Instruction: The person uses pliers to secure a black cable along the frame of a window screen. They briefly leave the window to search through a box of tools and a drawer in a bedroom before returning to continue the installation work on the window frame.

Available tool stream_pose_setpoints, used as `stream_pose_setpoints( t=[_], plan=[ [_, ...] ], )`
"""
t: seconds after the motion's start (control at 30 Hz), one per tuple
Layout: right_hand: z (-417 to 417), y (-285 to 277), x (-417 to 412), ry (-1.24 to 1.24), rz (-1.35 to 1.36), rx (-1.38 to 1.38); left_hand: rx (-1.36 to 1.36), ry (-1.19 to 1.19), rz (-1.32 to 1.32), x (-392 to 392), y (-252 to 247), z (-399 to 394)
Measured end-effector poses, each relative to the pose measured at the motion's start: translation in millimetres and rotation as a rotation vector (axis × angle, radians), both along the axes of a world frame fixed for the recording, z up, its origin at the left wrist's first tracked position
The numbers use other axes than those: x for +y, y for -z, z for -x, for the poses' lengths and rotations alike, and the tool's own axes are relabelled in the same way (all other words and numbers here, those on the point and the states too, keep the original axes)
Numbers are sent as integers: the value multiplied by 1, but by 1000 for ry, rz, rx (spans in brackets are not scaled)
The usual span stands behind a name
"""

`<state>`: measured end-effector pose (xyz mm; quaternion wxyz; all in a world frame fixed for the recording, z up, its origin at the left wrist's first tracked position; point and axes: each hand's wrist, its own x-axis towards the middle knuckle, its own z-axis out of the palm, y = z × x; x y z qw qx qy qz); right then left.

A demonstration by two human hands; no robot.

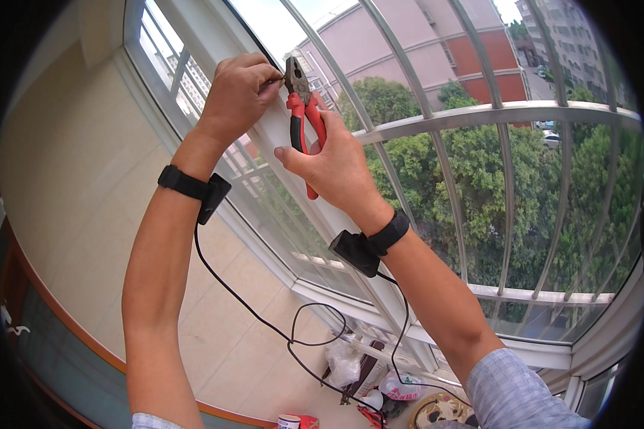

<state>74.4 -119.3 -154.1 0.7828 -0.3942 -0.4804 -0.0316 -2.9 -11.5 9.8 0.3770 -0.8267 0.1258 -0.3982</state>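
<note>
In my right hand [337, 161] is a pair of combination pliers [299, 88] with red and black handles, their steel jaws pointing up. The handles are slightly apart. My left hand [241, 94] is beside the jaws, thumb and fingertips pinched around a thin dark piece [280, 80], perhaps a wire or nail. Its outer end reaches the side of the jaws; whether the jaws grip it cannot be told. Both hands are in front of a white window frame [279, 134].
Metal security bars [461, 115] run outside the glass. Black cables [236, 295] hang from the wrist straps [185, 183]. Below are a plastic bag [346, 359], a white and pink bag [402, 386] and a round patterned object [443, 410]. A wood-edged glass panel [75, 332] stands at left.
</note>
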Motion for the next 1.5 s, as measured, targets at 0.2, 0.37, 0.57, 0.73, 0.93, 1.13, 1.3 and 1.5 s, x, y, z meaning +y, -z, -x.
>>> stream_pose_setpoints(
  t=[0.2,0.37,0.57,0.73,0.93,1.13,1.3,1.5],
  plan=[
    [8,1,2,66,-79,-3,0,-3,0,0,3,2],
    [6,-3,-5,77,-123,37,8,10,-13,2,3,3],
    [-3,2,12,59,53,-37,2,-7,-7,-4,-1,-1],
    [13,-3,-16,90,-216,77,9,13,-30,4,2,3],
    [-1,-2,2,-5,97,1,-18,18,-46,3,4,-1],
    [11,1,-4,147,-373,110,-1,37,-49,0,2,0],
    [1,-5,-6,-25,112,15,6,-4,-32,1,3,1],
    [11,-3,9,174,-269,61,-5,11,-57,2,0,-1]
  ],
)
